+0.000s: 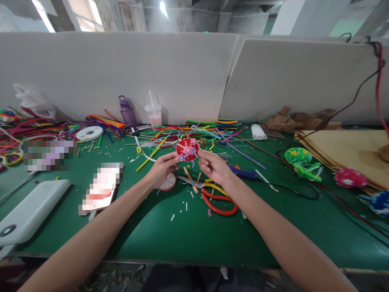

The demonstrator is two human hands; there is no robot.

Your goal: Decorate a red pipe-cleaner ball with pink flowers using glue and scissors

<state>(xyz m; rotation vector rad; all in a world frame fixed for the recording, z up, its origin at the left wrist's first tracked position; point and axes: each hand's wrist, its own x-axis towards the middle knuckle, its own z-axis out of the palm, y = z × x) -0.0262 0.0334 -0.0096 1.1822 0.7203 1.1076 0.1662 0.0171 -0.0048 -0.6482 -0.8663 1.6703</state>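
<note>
Between my hands, raised over the green table, is a small red oval ornament (187, 149) with pink and purple flowers and white beads on its face. My left hand (164, 168) pinches its left edge. On the opposite edge, the fingertips of my right hand (214, 165) are closed on it. Below my left fingers, partly covered, is a small red dish of white beads (168, 182). Scissors (217, 196) with red and yellow handles lie under my right hand, their blades pointing left. A blue glue gun (243, 172) lies partly hidden behind my right wrist.
Colourful pipe cleaners (179, 132) are heaped at the back. A purple bottle (127, 111) and a lidded cup (153, 113) stand by the white partition (136, 73). Left are a phone (101, 188) and a white power bank (35, 209); right, a green ornament (299, 156) and brown paper (340, 146).
</note>
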